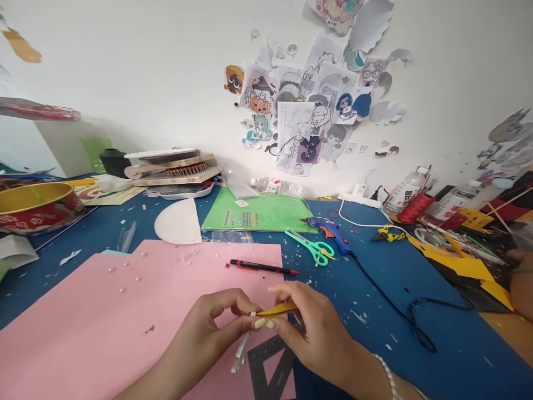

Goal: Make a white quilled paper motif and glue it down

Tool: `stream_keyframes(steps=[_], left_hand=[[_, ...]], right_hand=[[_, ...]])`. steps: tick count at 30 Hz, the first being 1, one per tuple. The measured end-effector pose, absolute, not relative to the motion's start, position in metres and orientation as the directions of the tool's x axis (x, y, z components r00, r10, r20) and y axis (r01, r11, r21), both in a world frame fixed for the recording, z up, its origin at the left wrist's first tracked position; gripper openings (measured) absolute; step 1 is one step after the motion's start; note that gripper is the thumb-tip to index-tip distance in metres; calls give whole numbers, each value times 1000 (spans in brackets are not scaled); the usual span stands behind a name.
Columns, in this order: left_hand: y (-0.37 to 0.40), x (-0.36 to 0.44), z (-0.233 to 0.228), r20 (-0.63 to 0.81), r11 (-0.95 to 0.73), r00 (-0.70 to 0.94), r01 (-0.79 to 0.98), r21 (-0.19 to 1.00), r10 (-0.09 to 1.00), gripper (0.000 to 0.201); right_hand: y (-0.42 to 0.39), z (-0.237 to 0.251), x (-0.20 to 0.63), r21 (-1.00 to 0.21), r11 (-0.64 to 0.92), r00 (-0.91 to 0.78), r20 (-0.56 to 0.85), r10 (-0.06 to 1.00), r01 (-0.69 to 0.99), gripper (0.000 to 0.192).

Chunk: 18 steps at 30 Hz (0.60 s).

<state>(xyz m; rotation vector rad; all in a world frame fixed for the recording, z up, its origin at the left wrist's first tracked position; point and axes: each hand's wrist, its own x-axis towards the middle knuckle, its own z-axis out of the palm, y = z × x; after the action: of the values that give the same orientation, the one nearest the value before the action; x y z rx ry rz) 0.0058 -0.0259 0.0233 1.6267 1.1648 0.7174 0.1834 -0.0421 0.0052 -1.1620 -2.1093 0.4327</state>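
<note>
My left hand (220,322) pinches a narrow white strip (241,351) whose loose end hangs down toward the pink sheet. Between the fingers of my right hand (310,325) is a small yellow paper piece (278,309), its pointed tip reaching the left fingertips. Both thumbs meet where strip and yellow piece come together; fingers partly hide that spot. Below the hands a dark triangle ruler (270,364) lies partly on the pink sheet (175,311). Beyond them rests a black and red pen (262,267).
Green-handled scissors (310,246) and a blue glue gun (335,233) with its cord lie ahead to the right. Several pearl beads (139,279) dot the pink sheet. A red and gold tin (37,205) stands left. At the right edge shows another person's arm (522,280).
</note>
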Motion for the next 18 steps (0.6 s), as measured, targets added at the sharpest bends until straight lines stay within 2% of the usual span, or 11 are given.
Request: stream_keyframes(steps=[2, 5, 13, 18], left_hand=[[-25, 7, 21, -67, -77, 377, 353, 933, 924, 13], [-25, 9, 19, -76, -75, 383, 364, 928, 921, 13], [-24, 9, 22, -71, -73, 396, 338, 938, 916, 12], [-27, 9, 17, 73, -256, 402, 423, 869, 913, 12]], right_hand=[[-41, 10, 185, -582, 536, -423, 332, 843, 612, 15], [-38, 12, 187, -557, 551, -468, 301, 831, 622, 17], [-40, 1, 188, -503, 550, -410, 368, 834, 666, 13], [-38, 0, 188, -487, 578, -413, 410, 813, 655, 14]])
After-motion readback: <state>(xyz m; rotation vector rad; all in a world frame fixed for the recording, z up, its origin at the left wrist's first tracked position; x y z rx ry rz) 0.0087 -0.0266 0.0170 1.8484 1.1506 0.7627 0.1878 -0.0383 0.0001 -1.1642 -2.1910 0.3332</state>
